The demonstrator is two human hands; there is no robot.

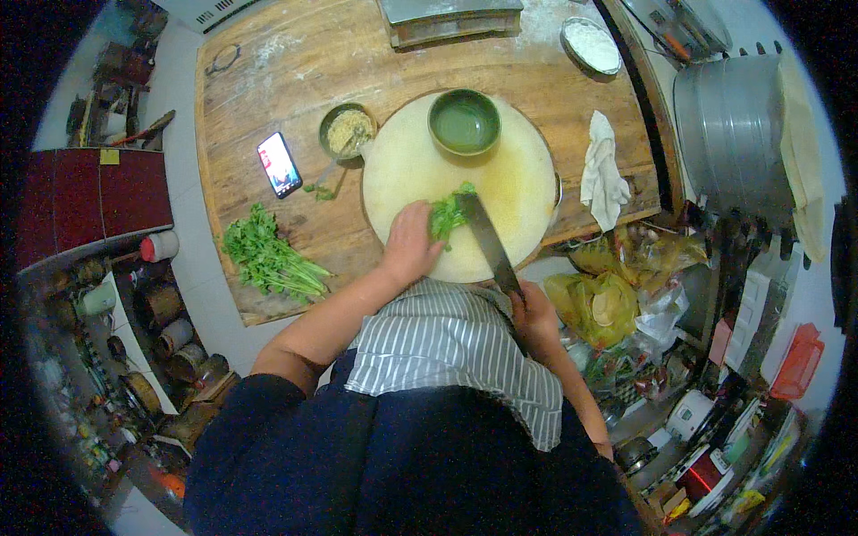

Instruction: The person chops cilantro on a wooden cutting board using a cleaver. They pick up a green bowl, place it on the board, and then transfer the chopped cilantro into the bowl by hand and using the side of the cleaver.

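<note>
My right hand [536,315] is closed round the handle of a wide-bladed kitchen knife [493,241], whose blade slants up and left over a round, pale cutting board [402,161]. Beside the blade lies a small heap of leafy green herbs [446,216]. My left hand [410,241] rests at the left edge of that heap, fingers close together; whether it grips any leaves cannot be told. On the far part of the board stands a green bowl [464,122]. A larger bunch of leafy herbs [268,254] lies on the wooden table [295,87] at the left.
Left of the board are a bowl of crumbly pale food [348,131], a spoon and a lit phone [279,165]. A white cloth [603,171] and a dish of white powder [591,45] lie to the right. A metal box [452,20] stands at the back; plastic bags [596,308] are beyond the near right edge.
</note>
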